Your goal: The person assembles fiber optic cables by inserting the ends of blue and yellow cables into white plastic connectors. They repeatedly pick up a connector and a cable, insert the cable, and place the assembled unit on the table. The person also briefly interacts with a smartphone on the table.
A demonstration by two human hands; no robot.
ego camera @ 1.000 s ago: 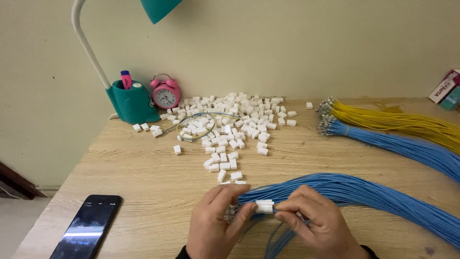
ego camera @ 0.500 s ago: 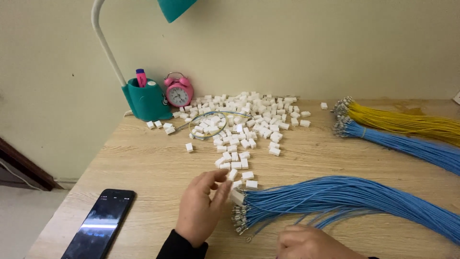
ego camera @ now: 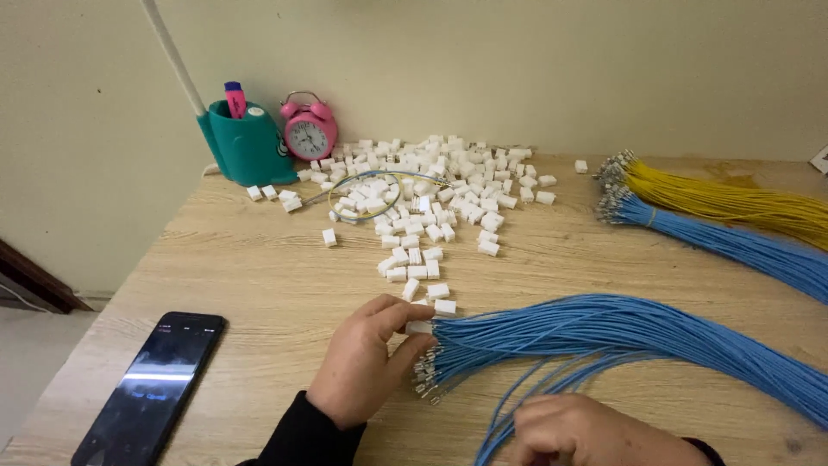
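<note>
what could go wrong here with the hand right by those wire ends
The left hand pinches a small white connector right beside the bare metal tips of the blue wire bundle; the grip could slip, or the tips snag. The right hand rests on loose strands and might drag them. The phone lies near the table edge.

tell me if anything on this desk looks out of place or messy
The white plastic connectors lie in a loose scattered heap, with strays trailing toward the left hand. One connector sits alone near the yellow wires. A looped wire lies tangled in the heap. Nothing looks damaged.
</note>
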